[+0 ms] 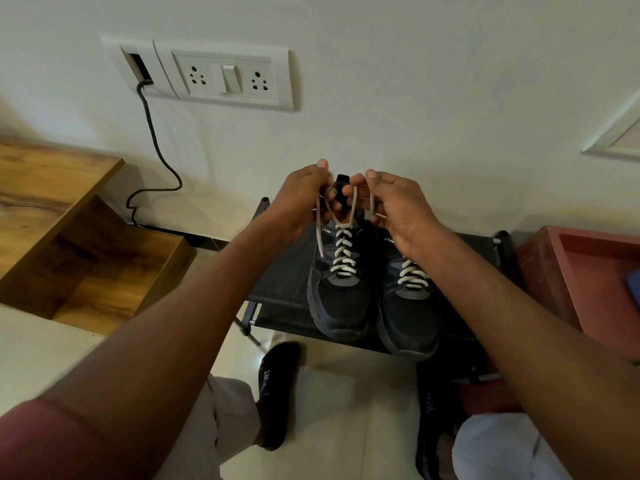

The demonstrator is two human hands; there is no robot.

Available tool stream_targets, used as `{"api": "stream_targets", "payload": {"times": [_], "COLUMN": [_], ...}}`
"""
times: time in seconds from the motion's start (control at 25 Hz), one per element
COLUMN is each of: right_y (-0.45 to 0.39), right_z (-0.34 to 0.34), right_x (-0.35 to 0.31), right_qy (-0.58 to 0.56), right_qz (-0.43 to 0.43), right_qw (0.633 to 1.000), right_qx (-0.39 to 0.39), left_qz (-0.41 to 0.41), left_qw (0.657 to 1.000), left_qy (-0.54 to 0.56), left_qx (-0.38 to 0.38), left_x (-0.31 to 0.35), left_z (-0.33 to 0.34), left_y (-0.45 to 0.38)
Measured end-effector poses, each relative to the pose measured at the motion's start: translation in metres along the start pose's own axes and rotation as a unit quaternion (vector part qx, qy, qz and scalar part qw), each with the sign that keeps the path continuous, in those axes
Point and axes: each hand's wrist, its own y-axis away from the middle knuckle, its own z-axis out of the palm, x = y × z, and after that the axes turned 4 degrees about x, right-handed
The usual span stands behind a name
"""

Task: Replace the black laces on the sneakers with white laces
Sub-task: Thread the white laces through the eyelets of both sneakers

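- Two sneakers [372, 299] side by side on a low dark rack [284, 282], toes toward the camera, both already threaded with white laces [343, 251]. No black laces anywhere in view.
- Left hand [301, 199] pinching one lace end, fingers clamped on it; right hand [394, 209] doing the same with the other end, a loop pulled up between them.
- Both held high above the tongue of the left-side sneaker, probably to keep the lace taut while the bow gets tied.
- Looks like the very last bit of the job. Other sneaker's upper laces hidden behind the right wrist, so can't tell if it's knotted.
- Red box [571, 271] at the right edge, something blue poking out at the frame edge, can't make out what.
- Wooden shelf [97, 268] on the left, nothing visible inside.
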Motion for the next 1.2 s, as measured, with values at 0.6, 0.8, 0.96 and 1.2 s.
{"api": "stream_targets", "payload": {"times": [0.6,0.8,0.96,1.2], "right_y": [-0.028,-0.028,-0.029,-0.036], "right_z": [0.006,0.000,0.006,0.017], "right_x": [0.025,0.025,0.029,0.032], "right_qy": [0.091,0.014,0.042,0.057], "right_qz": [0.008,0.040,0.037,0.078], "right_qw": [0.994,0.996,0.998,0.995], "right_qx": [-0.062,-0.084,-0.013,0.004], "left_qz": [-0.056,-0.102,-0.092,0.241], "left_qw": [0.991,0.994,0.993,0.910], "left_qy": [-0.054,-0.017,-0.007,-0.337], "left_qx": [-0.110,-0.040,-0.075,-0.007], "left_x": [-0.012,-0.014,-0.006,-0.009], "left_z": [-0.009,-0.006,-0.009,-0.008], "left_y": [-0.019,-0.022,-0.011,-0.005]}}
